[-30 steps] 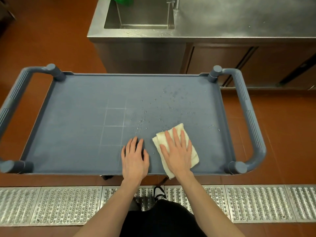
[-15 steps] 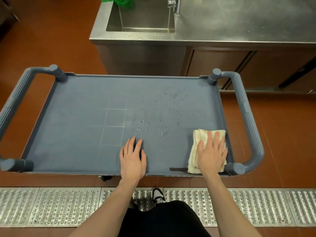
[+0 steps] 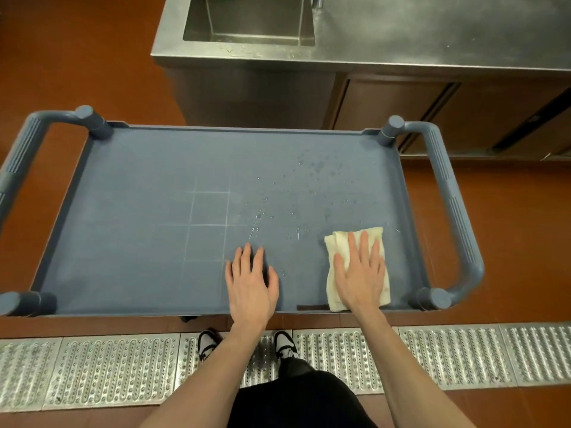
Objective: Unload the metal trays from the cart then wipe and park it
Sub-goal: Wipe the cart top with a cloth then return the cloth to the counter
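Pressing flat-fingered on the cloth point(image 3: 358, 267) at the cart point(image 3: 154, 186) top's near right corner, the right hand point(image 3: 360, 273) may miss the droplets point(image 3: 296, 211) farther in, while the left hand point(image 3: 251, 282) rests flat, holding nothing.

i see a slate-blue cart point(image 3: 139, 186) with pale grid lines, cream cloth point(image 3: 340, 239), rust-red floor point(image 3: 77, 57), studded silver grating point(image 3: 108, 369)

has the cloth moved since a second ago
Yes. The cloth, under the flat right hand, went right along the cart top, from beside the left hand to near the right handle.
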`<state>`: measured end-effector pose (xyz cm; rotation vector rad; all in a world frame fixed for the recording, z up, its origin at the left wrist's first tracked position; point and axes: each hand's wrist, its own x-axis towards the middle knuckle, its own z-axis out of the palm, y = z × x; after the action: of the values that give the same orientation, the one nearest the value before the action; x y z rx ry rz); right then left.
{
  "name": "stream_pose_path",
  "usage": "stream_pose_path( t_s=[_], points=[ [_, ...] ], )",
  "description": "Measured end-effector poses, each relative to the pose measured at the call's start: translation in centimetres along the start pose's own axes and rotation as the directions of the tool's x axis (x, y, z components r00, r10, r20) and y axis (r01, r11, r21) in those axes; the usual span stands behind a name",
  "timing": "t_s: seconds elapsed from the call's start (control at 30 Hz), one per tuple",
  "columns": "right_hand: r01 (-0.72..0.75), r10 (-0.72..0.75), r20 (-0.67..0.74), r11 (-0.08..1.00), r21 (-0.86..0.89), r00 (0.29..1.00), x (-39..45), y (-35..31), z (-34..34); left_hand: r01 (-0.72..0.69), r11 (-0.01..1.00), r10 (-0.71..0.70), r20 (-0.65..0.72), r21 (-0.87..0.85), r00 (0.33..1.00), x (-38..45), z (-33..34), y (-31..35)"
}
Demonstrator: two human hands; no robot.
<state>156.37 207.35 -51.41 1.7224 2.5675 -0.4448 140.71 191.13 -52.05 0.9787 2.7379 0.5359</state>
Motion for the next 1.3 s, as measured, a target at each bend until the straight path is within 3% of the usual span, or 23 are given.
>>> stream_pose_path(
  t_s=[0.27, 0.37, 0.5, 0.83, 1.17, 1.3],
  points=[
    [0.075, -0.076, 0.000, 0.996, 0.048, 0.997, -4.1, -10.2, 3.0, 0.013, 0.998, -0.011, 0.036, -0.058, 0.999, 0.3, -0.8, -0.1],
    [0.040, -0.040, 0.001, 0.999, 0.025, 0.999, -4.6, -12.0, 3.6, -0.048, 0.993, 0.057, 0.078, -0.109, 0.995, 0.7, -1.4, -1.3],
    [0.014, -0.014, 0.011, 1.000, -0.003, 1.000, -4.3, -11.8, 3.6, -0.232, 0.969, 0.240, 0.105, -0.088, 0.965, 2.1, -3.3, -5.8],
    [-0.009, 0.009, 0.009, 1.000, -0.002, 1.000, -4.4, -13.2, 4.3, -0.300, 0.953, 0.295, 0.097, 0.033, 0.950, 5.6, -9.0, -20.5],
    [0.151, -0.152, 0.028, 0.988, 0.010, 0.988, -7.3, -23.4, 7.6, -0.290, 0.957, 0.287, 0.127, 0.007, 0.949, 5.7, -8.8, -19.7],
    [0.229, -0.229, 0.045, 0.973, 0.009, 0.972, -8.8, -28.0, 9.0, -0.262, 0.960, 0.272, 0.104, -0.097, 0.957, 5.7, -9.0, -19.8]
  ],
)
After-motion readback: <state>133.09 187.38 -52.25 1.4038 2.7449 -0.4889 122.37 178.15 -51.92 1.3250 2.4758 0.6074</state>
